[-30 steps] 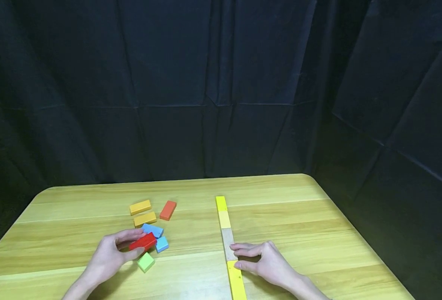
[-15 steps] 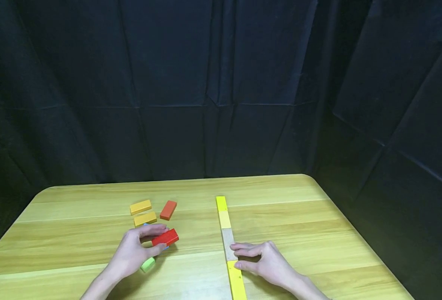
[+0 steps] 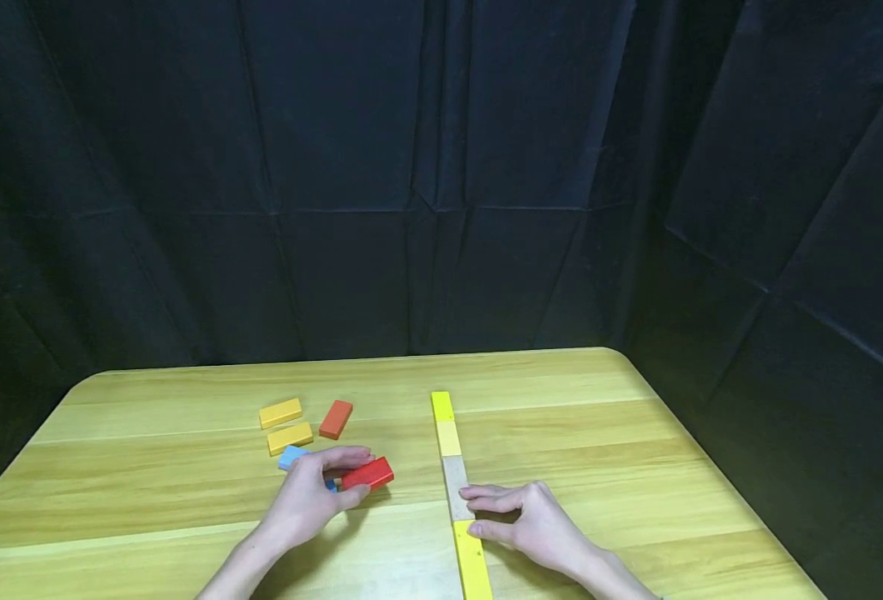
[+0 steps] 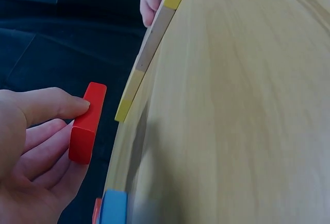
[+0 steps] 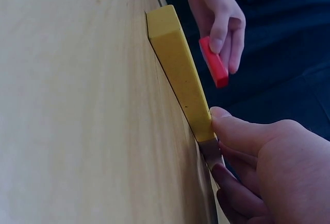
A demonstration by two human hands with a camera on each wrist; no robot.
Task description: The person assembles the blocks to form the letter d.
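My left hand pinches a red block between thumb and fingers, raised over the table left of a row of blocks. The row runs away from me: a long yellow block, a grey block, a pale yellow block and a bright yellow block, end to end. Along the row's right side rests my right hand; its thumb touches the yellow block and its fingertips the grey one. In the right wrist view, the thumb lies against the yellow block's end.
Two orange blocks and an orange-red block lie at the left of the wooden table. Behind my left hand a blue block shows partly, with another bit of blue beside the fingers. Dark curtains hang beyond the table edges.
My left hand has carried the red block rightward from the loose blocks toward the row, and it now covers the green block. The right hand and the row have stayed in place.
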